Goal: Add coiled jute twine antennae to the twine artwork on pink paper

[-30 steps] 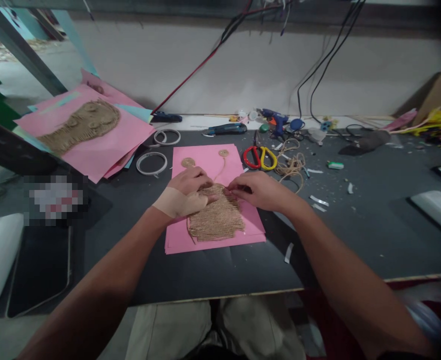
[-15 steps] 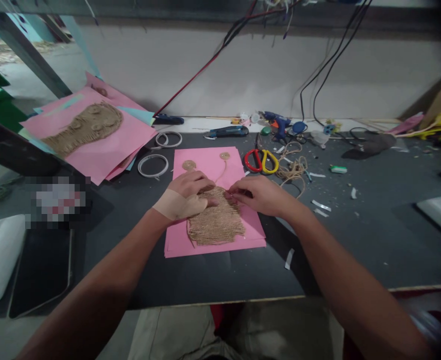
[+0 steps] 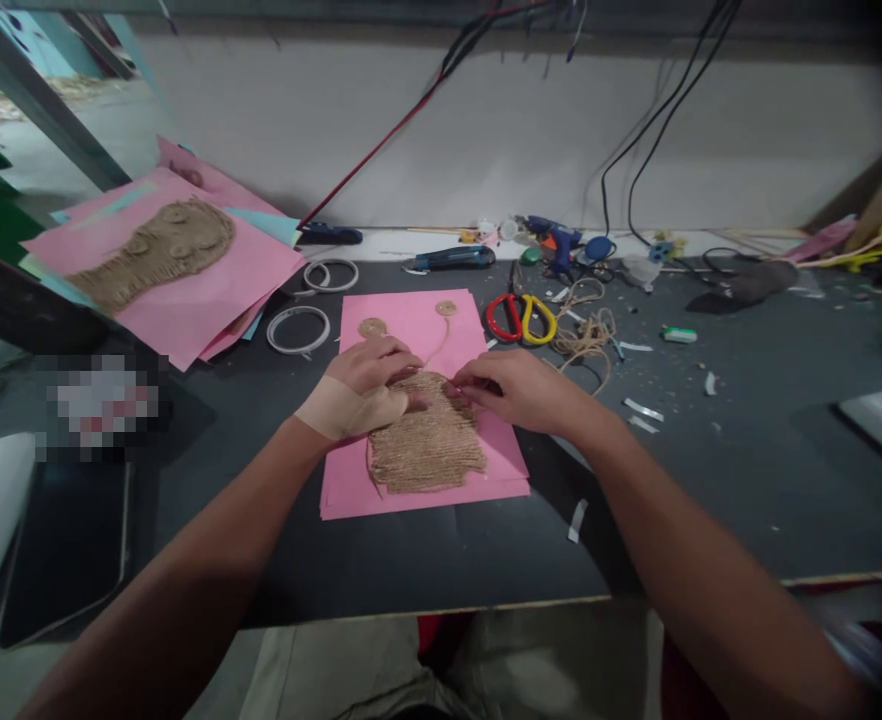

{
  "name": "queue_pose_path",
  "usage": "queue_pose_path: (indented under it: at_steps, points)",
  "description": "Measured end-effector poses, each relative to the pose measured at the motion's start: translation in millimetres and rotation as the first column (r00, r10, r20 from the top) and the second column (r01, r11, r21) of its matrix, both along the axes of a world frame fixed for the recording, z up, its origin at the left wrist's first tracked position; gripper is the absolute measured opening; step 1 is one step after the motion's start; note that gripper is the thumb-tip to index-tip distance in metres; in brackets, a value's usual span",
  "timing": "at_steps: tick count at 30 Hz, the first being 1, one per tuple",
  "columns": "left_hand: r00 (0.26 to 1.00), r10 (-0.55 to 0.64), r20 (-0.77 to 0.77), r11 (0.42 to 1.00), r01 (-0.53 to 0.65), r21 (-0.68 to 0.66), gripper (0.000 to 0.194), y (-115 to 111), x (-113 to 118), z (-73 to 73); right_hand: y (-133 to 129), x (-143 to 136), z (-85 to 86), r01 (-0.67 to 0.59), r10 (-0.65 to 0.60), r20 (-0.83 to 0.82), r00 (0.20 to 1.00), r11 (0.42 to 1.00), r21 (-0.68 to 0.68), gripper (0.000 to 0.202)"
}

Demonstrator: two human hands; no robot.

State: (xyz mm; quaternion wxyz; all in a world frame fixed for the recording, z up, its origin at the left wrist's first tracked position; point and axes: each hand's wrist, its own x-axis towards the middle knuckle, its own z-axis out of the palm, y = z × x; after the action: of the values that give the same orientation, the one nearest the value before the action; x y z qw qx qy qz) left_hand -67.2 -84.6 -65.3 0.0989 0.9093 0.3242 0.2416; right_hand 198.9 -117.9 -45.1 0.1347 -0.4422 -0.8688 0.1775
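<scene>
1. Readable text, brands, numbers, signs: none.
2. Flat pink paper sheet under the work (image 3: 343,490): no legible lettering.
3. Grey-and-red pixelated patch, left side of bench (image 3: 103,408): blurred out, any label hidden.
4. Slim blue-and-black box cutter (image 3: 452,258): markings too small to tell.
5. Blue plastic glue gun (image 3: 557,245): same, unreadable.
6. Small green-and-white block (image 3: 679,335): no print legible at this size.

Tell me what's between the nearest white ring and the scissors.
In the head view, the pink paper lies between the white ring and the scissors, with two coils on it.
</scene>
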Motion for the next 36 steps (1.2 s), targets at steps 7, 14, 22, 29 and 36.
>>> queue_pose_path:
  at_steps: [7,14,22,29,36]
  points:
    - [1.0,0.025,0.015,0.999,-0.026,0.042,0.028,-0.7,-2.9,-1.5,-0.5,0.3,0.0,0.004,-0.004,0.011,1.0,1.0,0.0,0.019]
    - [0.999,0.014,-0.031,0.999,-0.012,0.034,0.03,-0.5,-3.3,0.1,0.3,1.1,0.4,-0.002,0.001,-0.021,1.0,1.0,-0.021,0.017]
    - [0.982,-0.189,0.003,0.982,0.189,-0.03,0.039,-6.2,5.9,7.2,3.8,7.3,0.2,-0.002,-0.009,-0.123,0.992,0.996,-0.094,0.015]
    - [0.975,-0.218,0.032,0.973,0.22,-0.071,0.044,-6.3,7.9,3.3,2.9,10.3,7.0,-0.012,-0.004,-0.103,0.995,0.988,-0.152,0.017]
    - [0.98,-0.2,0.012,0.975,0.201,-0.094,0.04,-7.4,11.6,5.1,2.7,8.5,7.8,-0.046,0.031,-0.129,0.991,0.992,-0.113,0.016]
